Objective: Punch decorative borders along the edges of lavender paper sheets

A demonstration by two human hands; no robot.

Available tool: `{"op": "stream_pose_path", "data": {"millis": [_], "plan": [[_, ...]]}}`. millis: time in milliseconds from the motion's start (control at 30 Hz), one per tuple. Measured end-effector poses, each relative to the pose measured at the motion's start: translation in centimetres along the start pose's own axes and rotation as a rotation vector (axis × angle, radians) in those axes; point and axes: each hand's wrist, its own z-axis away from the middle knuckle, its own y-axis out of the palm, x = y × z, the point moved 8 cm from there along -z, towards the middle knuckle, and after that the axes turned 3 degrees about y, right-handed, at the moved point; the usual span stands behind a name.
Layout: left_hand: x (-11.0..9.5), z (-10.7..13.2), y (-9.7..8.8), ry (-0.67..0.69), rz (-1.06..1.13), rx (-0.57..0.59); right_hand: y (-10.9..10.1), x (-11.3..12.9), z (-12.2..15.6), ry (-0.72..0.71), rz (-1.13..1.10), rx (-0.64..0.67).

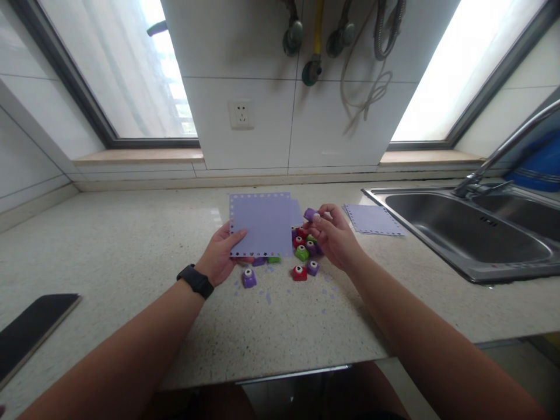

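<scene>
My left hand (221, 255) grips the lower left corner of a lilac paper sheet (262, 224) whose edges carry rows of punched holes, and holds it above the counter. My right hand (333, 233) pinches a small purple paper punch (310, 214) at the sheet's right edge. Below the sheet lie several small punches: a green one (301, 252), a red one (300, 272), and purple ones (249, 277) (312, 268). Lilac paper bits are scattered on the speckled countertop (131, 256) around them. A black watch (195, 280) sits on my left wrist.
A second punched lilac sheet (373, 219) lies flat to the right, near a steel sink (472, 233) with a tap (499, 154). A dark flat object (30, 329) lies at the counter's left front. A wall socket (241, 115) and hanging hoses (371, 52) are behind.
</scene>
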Motion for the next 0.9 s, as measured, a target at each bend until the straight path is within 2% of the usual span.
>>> {"op": "stream_pose_path", "data": {"millis": [367,900], "plan": [[-0.30,0.71,0.73,0.029,-0.093,0.007,-0.68,0.02,-0.21,0.014,-0.065,-0.062],[-0.18,0.87,0.70,0.036,-0.138,0.023,-0.51,-0.48,-0.20,-0.001,0.025,0.009]]}}
